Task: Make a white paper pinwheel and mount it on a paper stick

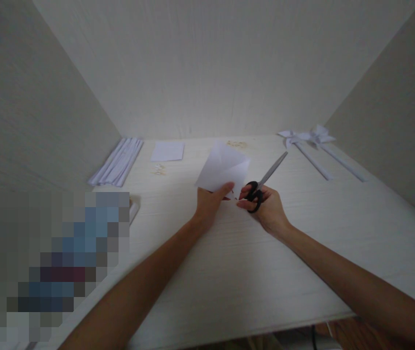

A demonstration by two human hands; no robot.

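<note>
My left hand (209,201) pinches the lower corner of a folded white paper (222,167) and holds it tilted up above the white table (229,262). My right hand (266,206) is closed round the black handles of a pair of scissors (266,179), whose grey blades point up and to the right, away from the paper. The two hands almost touch at the paper's lower edge.
A stack of white paper strips (117,161) lies at the back left, a small white sheet (167,151) beside it. Two white paper pinwheels on sticks (311,141) lie at the back right. Small pale bits (159,169) lie near the sheet. Walls enclose three sides.
</note>
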